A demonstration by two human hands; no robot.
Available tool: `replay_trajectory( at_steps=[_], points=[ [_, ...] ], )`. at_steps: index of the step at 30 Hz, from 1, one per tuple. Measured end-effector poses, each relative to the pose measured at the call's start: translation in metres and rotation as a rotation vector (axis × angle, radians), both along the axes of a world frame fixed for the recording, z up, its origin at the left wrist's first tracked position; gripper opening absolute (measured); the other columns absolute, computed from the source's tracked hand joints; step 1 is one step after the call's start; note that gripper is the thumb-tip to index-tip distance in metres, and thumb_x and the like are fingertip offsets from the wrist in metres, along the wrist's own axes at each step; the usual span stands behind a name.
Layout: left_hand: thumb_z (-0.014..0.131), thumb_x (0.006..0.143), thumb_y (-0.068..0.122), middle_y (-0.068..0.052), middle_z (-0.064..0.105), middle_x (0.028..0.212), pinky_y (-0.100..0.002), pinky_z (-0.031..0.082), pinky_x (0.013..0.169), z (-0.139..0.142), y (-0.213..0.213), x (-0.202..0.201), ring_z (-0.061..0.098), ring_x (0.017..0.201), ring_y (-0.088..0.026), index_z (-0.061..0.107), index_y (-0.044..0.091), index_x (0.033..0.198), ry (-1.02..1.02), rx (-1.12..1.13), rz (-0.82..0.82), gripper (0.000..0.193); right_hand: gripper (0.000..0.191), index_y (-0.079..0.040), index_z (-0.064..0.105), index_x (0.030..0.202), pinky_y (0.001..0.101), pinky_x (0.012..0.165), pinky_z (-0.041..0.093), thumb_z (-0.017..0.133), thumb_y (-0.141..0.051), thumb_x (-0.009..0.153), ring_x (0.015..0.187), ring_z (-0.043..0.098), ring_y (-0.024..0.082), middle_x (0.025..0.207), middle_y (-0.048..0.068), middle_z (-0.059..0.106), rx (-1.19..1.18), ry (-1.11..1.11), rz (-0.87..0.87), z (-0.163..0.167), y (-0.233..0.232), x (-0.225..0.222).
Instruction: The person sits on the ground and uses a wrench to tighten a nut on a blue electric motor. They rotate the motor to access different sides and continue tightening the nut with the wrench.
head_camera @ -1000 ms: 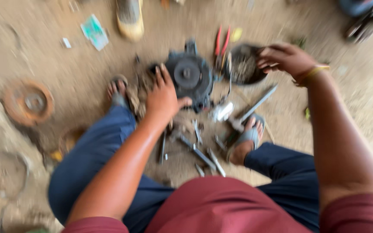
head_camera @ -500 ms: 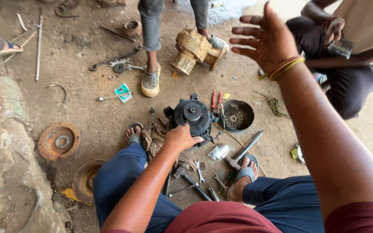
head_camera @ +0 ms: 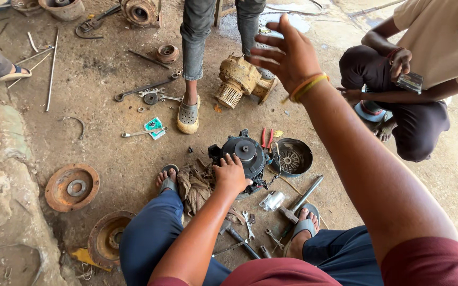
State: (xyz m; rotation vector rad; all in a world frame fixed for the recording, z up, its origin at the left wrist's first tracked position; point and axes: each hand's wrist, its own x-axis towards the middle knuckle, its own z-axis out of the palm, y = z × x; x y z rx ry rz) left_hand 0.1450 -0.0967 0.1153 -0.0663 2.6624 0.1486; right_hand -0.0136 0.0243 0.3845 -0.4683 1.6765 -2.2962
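While your left hand [head_camera: 231,175] rests flat on the near edge of the black motor housing [head_camera: 244,154], fingers spread over it and not curled around anything, your right hand [head_camera: 287,53] is lifted high beyond the housing, open and empty, fingers splayed in the air. The housing sits on the dirt floor [head_camera: 107,143] between your two sandalled feet, with a bundle of rags [head_camera: 197,185] touching it on the left and a dark round cover [head_camera: 291,157] just beside it on the right. Red-handled pliers [head_camera: 267,139] lie just behind it, between it and the cover. Wrenches [head_camera: 247,225] and a hammer [head_camera: 300,200] lie on the near side of it, close to your right foot.

To steady this well, I would press down through the palm instead of the fingertips, since the housing looks heavy and sits tilted on loose parts. Bring the free hand down to the far rim before turning or lifting it. Mind the standing person's grey clog [head_camera: 188,116] and the yellowed pump body [head_camera: 239,79], both farther beyond the housing.
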Motion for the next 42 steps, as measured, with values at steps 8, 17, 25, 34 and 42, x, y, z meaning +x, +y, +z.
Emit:
replay_trajectory(
  at_steps=[8, 17, 25, 34, 42],
  points=[
    [0.074, 0.083, 0.067, -0.027, 0.025, 0.165, -0.061, 0.037, 0.112, -0.001, -0.004, -0.002, 0.034, 0.149, -0.041, 0.017, -0.004, 0.16, 0.01, 0.067, 0.026, 0.12, 0.044, 0.005, 0.055, 0.13, 0.0402, 0.086, 0.063, 0.07, -0.022, 0.099, 0.096, 0.077, 0.029, 0.111, 0.022, 0.071, -0.095, 0.088, -0.1, 0.005, -0.042, -0.043],
    [0.075, 0.08, 0.068, -0.025, 0.026, 0.164, -0.061, 0.038, 0.111, -0.003, -0.017, -0.003, 0.032, 0.149, -0.04, 0.021, -0.003, 0.159, 0.074, -0.018, 0.077, 0.119, 0.021, 0.0, 0.059, 0.118, 0.0359, 0.086, 0.065, 0.067, -0.005, 0.099, 0.091, 0.074, 0.022, 0.102, 0.012, 0.073, -0.108, 0.021, -0.033, -0.05, -0.001, 0.021],
    [0.075, 0.08, 0.068, -0.027, 0.021, 0.165, -0.063, 0.031, 0.114, -0.031, -0.005, -0.007, 0.027, 0.151, -0.04, 0.016, -0.002, 0.16, 0.094, -0.061, 0.052, 0.122, 0.028, 0.0, 0.061, 0.126, 0.035, 0.086, 0.062, 0.069, -0.006, 0.1, 0.094, 0.074, 0.02, 0.107, 0.011, 0.072, -0.061, -0.069, -0.031, -0.103, 0.08, 0.081],
    [0.076, 0.074, 0.073, -0.03, 0.021, 0.164, -0.062, 0.03, 0.115, -0.051, -0.004, -0.017, 0.029, 0.15, -0.041, 0.015, -0.004, 0.159, 0.147, -0.028, 0.081, 0.13, 0.025, 0.0, 0.062, 0.126, 0.0363, 0.085, 0.061, 0.068, -0.006, 0.102, 0.092, 0.072, 0.02, 0.107, 0.009, 0.069, -0.029, -0.225, -0.043, -0.153, 0.144, 0.116],
    [0.079, 0.065, 0.079, -0.034, 0.022, 0.161, -0.06, 0.034, 0.112, -0.059, -0.002, -0.023, 0.035, 0.146, -0.044, 0.015, -0.004, 0.158, 0.243, 0.065, 0.127, 0.14, 0.022, -0.004, 0.065, 0.127, 0.0406, 0.09, 0.061, 0.067, -0.006, 0.105, 0.096, 0.072, 0.023, 0.108, 0.011, 0.071, -0.013, -0.182, -0.09, -0.181, 0.169, 0.12]
  ],
)
